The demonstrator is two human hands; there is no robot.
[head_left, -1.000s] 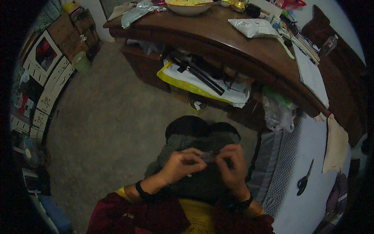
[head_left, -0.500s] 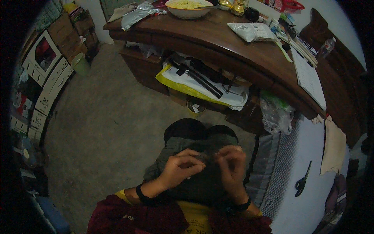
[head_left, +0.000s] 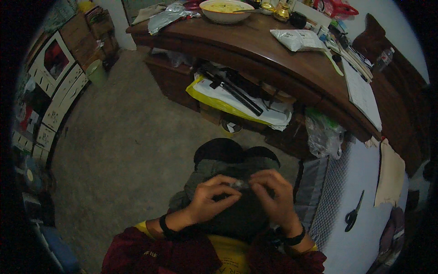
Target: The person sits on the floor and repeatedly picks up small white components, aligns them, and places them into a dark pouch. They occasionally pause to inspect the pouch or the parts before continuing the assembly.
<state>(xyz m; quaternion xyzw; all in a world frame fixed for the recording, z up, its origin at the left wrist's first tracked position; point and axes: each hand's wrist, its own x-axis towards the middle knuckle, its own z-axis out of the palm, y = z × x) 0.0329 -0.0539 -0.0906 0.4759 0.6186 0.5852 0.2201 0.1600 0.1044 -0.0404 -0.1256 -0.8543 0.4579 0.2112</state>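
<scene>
My left hand [head_left: 211, 200] is above my lap, thumb and fingers drawn together in a pinch. At its fingertips shows a small, clear, shiny piece [head_left: 238, 184], too small and dim to name. Facing it from the right is my right hand [head_left: 275, 197], its fingers bent and the fingertips brought close to the same piece. Whether the right fingers grip part of it is hard to see. Beneath both hands are my dark trousers [head_left: 223, 217].
Ahead stands a brown wooden desk [head_left: 246, 41] with a bowl of food [head_left: 226, 13] and a white packet [head_left: 299, 40]. On the pale bed [head_left: 340, 246] at right lie scissors [head_left: 354, 213] and a beige cloth [head_left: 390, 173]. A green bin [head_left: 95, 72] stands far left.
My right hand has shifted slightly right and turned, its forearm moving outward. The clear piece at the left fingertips shows more brightly. My left hand is almost where it was.
</scene>
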